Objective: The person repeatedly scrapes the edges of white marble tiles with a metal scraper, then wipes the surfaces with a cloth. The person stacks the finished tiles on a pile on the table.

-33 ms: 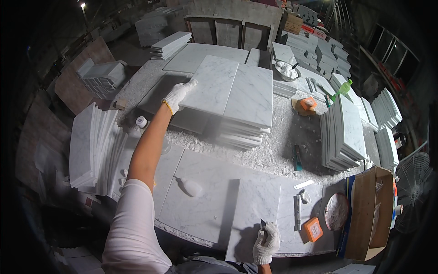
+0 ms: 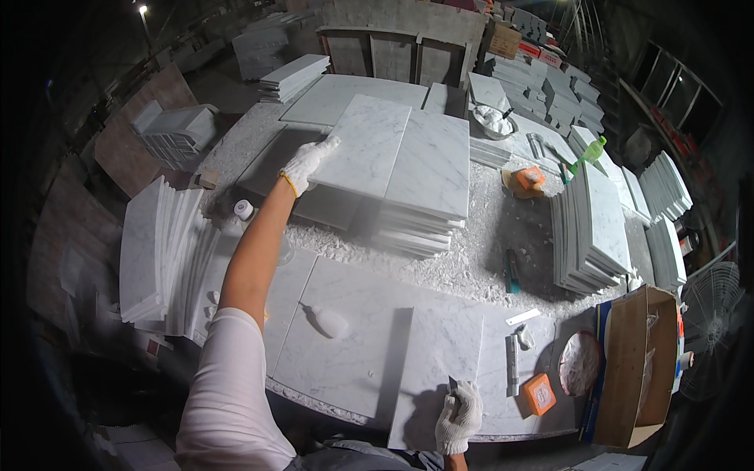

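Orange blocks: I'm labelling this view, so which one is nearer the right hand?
The front orange block, right of the right hand; the other orange block sits farther back, left of the green bottle.

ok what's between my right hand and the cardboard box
In the head view, an orange block and a round white-smeared disc lie between your right hand and the cardboard box.
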Available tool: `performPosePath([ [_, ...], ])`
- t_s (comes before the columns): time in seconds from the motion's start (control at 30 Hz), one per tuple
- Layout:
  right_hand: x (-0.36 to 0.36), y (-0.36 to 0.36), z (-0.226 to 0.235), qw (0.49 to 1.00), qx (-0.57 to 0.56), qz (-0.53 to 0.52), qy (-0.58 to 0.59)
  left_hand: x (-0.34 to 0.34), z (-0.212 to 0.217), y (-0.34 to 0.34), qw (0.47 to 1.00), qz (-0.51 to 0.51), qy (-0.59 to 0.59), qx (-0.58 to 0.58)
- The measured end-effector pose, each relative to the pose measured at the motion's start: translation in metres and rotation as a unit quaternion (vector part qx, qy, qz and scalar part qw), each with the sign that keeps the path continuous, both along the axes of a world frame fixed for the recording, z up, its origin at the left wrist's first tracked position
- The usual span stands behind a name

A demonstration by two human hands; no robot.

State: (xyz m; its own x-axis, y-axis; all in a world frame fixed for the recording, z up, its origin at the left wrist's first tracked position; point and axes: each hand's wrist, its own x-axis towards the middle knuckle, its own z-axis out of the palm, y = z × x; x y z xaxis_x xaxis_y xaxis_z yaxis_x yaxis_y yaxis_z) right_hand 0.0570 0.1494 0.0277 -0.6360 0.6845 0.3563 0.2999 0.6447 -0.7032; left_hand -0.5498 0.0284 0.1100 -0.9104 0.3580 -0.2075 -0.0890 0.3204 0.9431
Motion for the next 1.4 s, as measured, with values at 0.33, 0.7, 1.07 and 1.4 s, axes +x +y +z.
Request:
performPosePath([
  [0.33, 0.001, 0.005, 0.0, 1.0, 0.017, 0.014, 0.006, 0.011, 0.028, 0.009, 0.995, 0.025, 0.082, 0.051],
  [0.7, -0.002, 0.008, 0.012, 0.997, 0.023, 0.025, 0.071, 0.039, 0.066, 0.06, 0.988, 0.047, 0.082, 0.121],
  [1.07, 0.006, 0.008, 0.005, 0.999, -0.028, 0.026, 0.005, 0.089, 0.026, 0.156, 0.995, -0.022, 0.073, 0.06],
  [1.4, 0.004, 0.01, 0.009, 0.998, 0.012, 0.01, 0.056, 0.094, 0.067, 0.139, 0.891, 0.1, 0.361, -0.255],
])
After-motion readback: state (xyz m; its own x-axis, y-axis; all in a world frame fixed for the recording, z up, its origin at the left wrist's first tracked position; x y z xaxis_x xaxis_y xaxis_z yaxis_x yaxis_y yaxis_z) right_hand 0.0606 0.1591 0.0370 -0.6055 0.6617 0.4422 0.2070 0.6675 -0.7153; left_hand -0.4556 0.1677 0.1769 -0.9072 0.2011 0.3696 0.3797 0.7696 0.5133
